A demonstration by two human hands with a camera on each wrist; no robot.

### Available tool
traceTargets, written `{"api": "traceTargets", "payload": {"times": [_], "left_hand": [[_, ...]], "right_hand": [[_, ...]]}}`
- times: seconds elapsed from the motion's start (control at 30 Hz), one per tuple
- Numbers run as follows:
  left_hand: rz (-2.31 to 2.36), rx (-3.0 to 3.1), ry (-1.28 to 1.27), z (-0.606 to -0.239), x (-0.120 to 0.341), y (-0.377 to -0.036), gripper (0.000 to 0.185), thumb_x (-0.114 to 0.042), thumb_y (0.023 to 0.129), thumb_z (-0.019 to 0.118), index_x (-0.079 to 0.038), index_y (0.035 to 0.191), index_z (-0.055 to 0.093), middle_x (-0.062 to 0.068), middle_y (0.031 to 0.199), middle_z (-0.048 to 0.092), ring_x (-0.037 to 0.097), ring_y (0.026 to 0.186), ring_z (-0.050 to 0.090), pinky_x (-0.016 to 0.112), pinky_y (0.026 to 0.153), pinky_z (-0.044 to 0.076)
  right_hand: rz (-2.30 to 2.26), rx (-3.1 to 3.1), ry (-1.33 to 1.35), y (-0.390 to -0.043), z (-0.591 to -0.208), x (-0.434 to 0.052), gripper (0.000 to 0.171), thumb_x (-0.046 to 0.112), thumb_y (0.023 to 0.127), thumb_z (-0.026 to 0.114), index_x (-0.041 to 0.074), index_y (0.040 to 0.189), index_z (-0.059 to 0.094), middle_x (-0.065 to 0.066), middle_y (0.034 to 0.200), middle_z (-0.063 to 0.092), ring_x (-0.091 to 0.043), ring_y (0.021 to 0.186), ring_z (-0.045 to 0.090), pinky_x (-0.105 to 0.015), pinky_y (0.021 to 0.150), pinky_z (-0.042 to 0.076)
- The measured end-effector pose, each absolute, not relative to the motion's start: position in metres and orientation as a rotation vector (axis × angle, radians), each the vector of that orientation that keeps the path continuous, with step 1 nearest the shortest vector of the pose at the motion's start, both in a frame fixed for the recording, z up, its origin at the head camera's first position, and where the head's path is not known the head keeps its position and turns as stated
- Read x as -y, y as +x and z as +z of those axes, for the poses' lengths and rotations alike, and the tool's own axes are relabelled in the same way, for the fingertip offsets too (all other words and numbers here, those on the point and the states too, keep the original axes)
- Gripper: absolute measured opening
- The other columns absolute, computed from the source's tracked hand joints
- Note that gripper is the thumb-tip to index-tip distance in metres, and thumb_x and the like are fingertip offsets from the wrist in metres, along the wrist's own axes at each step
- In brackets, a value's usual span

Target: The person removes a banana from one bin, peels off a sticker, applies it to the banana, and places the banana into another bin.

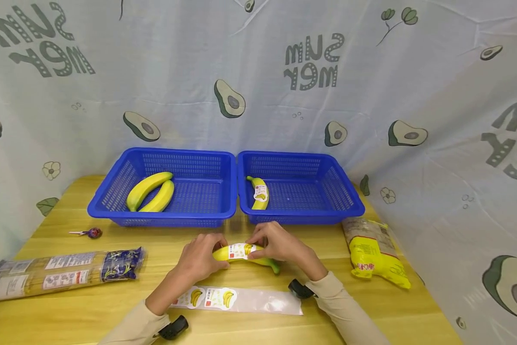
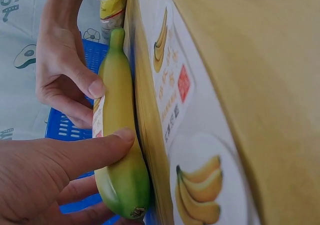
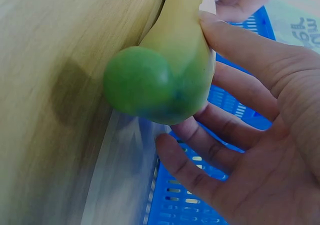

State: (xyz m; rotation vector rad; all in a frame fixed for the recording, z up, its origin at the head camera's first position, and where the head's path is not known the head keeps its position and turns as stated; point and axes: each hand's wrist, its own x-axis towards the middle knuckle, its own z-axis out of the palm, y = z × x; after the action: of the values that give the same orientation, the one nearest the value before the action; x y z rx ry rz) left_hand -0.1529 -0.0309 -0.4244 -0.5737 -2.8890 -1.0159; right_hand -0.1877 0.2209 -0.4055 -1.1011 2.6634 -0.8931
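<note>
A yellow banana (image 1: 264, 262) with green ends lies across the table in front of me, a white banana-print sticker (image 1: 237, 251) on its upper side. Its left end is held by my left hand (image 1: 201, 256), thumb along the peel in the left wrist view. My right hand (image 1: 280, 244) grips it near the sticker's right edge; in the right wrist view the thumb (image 3: 225, 35) presses by that edge and the fingers are behind the banana. Just in front lies a clear backing strip (image 1: 269, 302) with banana stickers (image 1: 221, 298), partly covered by my left arm.
The left blue basket (image 1: 163, 215) holds two plain bananas (image 1: 148, 188). The right blue basket (image 1: 310, 214) holds one stickered banana (image 1: 260, 205). A noodle packet (image 1: 64, 272) and a lollipop (image 1: 95, 233) lie left; a yellow bag (image 1: 372, 254) lies right.
</note>
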Motion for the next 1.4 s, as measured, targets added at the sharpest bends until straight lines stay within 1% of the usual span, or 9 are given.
{"api": "traceTargets", "payload": {"times": [0.23, 0.47, 0.6, 0.7, 0.83, 0.9, 1.07, 1.23, 1.4], "left_hand": [[-0.993, 2.903, -0.577, -0.425, 0.031, -0.153, 0.041, -0.015, 0.068, 0.104, -0.016, 0.094, 0.073, -0.007, 0.080, 0.063, 0.014, 0.074, 0.058, 0.037, 0.061, 0.050], [-0.979, 2.923, -0.565, -0.426, 0.033, -0.152, 0.041, -0.017, 0.067, 0.105, -0.016, 0.091, 0.072, -0.005, 0.079, 0.059, 0.015, 0.074, 0.054, 0.036, 0.061, 0.047], [-1.002, 2.914, -0.573, -0.428, 0.034, -0.153, 0.041, -0.017, 0.068, 0.105, -0.014, 0.093, 0.073, -0.005, 0.081, 0.062, 0.014, 0.076, 0.056, 0.036, 0.064, 0.050], [-1.027, 2.905, -0.583, -0.429, 0.034, -0.153, 0.040, -0.017, 0.068, 0.105, -0.015, 0.095, 0.075, -0.006, 0.083, 0.065, 0.013, 0.078, 0.058, 0.037, 0.067, 0.053], [-1.050, 2.885, -0.598, -0.426, 0.035, -0.154, 0.041, -0.016, 0.068, 0.105, -0.016, 0.097, 0.076, -0.005, 0.086, 0.068, 0.015, 0.082, 0.062, 0.040, 0.070, 0.056], [-1.057, 2.872, -0.611, -0.424, 0.034, -0.153, 0.041, -0.015, 0.068, 0.104, -0.016, 0.099, 0.077, -0.004, 0.088, 0.068, 0.017, 0.084, 0.063, 0.041, 0.071, 0.057], [-1.047, 2.833, -0.654, -0.417, 0.032, -0.150, 0.040, -0.012, 0.071, 0.103, -0.016, 0.103, 0.078, -0.005, 0.092, 0.067, 0.021, 0.089, 0.064, 0.040, 0.072, 0.057], [-1.042, 2.781, -0.699, -0.409, 0.027, -0.144, 0.042, -0.009, 0.071, 0.102, -0.014, 0.106, 0.080, -0.006, 0.092, 0.066, 0.018, 0.089, 0.062, 0.037, 0.073, 0.056], [-1.025, 2.739, -0.719, -0.404, 0.023, -0.139, 0.043, -0.008, 0.071, 0.102, -0.012, 0.108, 0.080, -0.006, 0.094, 0.066, 0.017, 0.090, 0.059, 0.037, 0.075, 0.055]], "right_hand": [[-0.836, -2.677, -1.098, -0.189, -0.406, -0.223, 0.033, 0.017, 0.084, 0.096, 0.000, 0.110, 0.084, -0.001, 0.089, 0.071, -0.010, 0.072, 0.057, -0.018, 0.060, 0.049], [-0.809, -2.661, -1.072, -0.189, -0.405, -0.223, 0.033, 0.021, 0.083, 0.097, 0.002, 0.108, 0.085, 0.002, 0.086, 0.069, -0.010, 0.072, 0.056, -0.017, 0.059, 0.047], [-0.711, -2.672, -1.086, -0.187, -0.402, -0.226, 0.027, 0.026, 0.085, 0.095, 0.006, 0.101, 0.085, 0.003, 0.080, 0.064, -0.009, 0.071, 0.052, -0.019, 0.061, 0.043], [-0.685, -2.654, -1.123, -0.187, -0.399, -0.230, 0.029, 0.028, 0.089, 0.092, 0.004, 0.102, 0.083, 0.000, 0.084, 0.070, -0.011, 0.075, 0.059, -0.022, 0.066, 0.052], [-0.825, -2.554, -1.137, -0.188, -0.394, -0.235, 0.036, 0.022, 0.097, 0.084, -0.006, 0.119, 0.078, -0.008, 0.100, 0.078, -0.016, 0.084, 0.071, -0.031, 0.075, 0.064], [-0.900, -2.504, -1.134, -0.189, -0.392, -0.236, 0.036, 0.018, 0.102, 0.078, -0.008, 0.125, 0.074, -0.010, 0.103, 0.079, -0.017, 0.085, 0.073, -0.032, 0.076, 0.065], [-0.997, -2.457, -1.114, -0.191, -0.390, -0.234, 0.033, 0.016, 0.110, 0.065, -0.007, 0.132, 0.072, -0.013, 0.117, 0.079, -0.019, 0.095, 0.076, -0.031, 0.085, 0.065], [-1.058, -2.372, -1.088, -0.190, -0.391, -0.232, 0.033, 0.016, 0.111, 0.063, -0.005, 0.136, 0.071, -0.016, 0.127, 0.076, -0.013, 0.102, 0.074, -0.029, 0.090, 0.064], [-1.111, -2.260, -1.078, -0.188, -0.391, -0.232, 0.034, 0.013, 0.110, 0.064, -0.005, 0.138, 0.069, -0.016, 0.124, 0.076, -0.006, 0.097, 0.071, -0.028, 0.089, 0.063]]}}
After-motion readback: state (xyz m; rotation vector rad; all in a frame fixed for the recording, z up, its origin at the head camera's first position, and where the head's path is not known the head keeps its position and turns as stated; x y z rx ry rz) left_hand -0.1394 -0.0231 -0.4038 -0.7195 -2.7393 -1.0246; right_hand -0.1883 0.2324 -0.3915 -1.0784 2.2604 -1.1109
